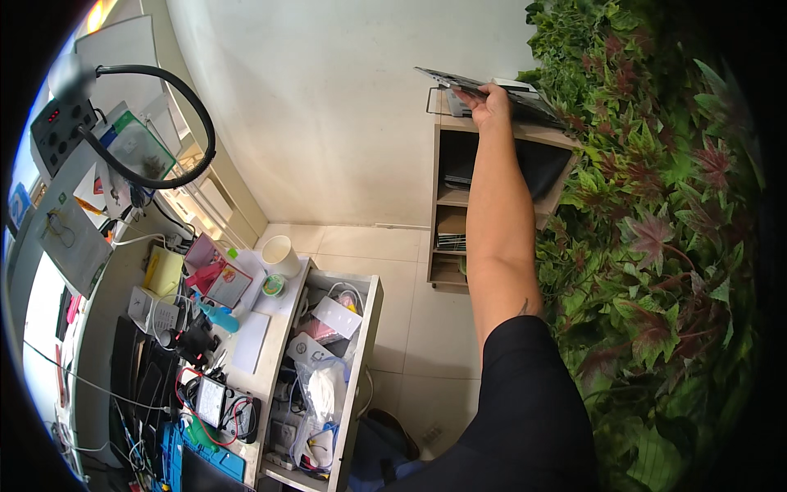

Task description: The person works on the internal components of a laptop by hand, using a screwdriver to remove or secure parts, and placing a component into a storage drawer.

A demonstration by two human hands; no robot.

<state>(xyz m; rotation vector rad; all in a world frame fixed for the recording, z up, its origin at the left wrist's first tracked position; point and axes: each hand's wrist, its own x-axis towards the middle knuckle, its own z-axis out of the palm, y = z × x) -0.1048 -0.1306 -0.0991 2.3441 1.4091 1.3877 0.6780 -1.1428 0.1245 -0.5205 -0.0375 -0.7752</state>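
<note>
Leafy plants [656,238] fill everything to the right of the shelf [452,197], and a pale wall [328,107] stands behind it. Your cluttered desk [277,353] lies well to the left of the shelf and nearer to you, with a full drawer [357,369] pulled out on the shelf's side.

The flat panel [451,79], greyish and perhaps a laptop, is at the top of the shelf, tilted, its far left corner reaching past the shelf's side. You seem to be at the handling step, with the panel gripped by one edge; I can't tell whether its far part bears on the shelf top or hangs free. From here your next move calls for a firm pinch and a level wrist, as a wide panel held one-handed could tip or scrape what lies beneath.

Your right arm [502,213] stretches out nearly straight, passing in front of the shelf, and your right hand [489,105] sits just above its top, turned toward the left. The fingers [464,97] are closed narrowly around the panel's near edge. Your left hand is out of view, so I can't tell its state.
</note>
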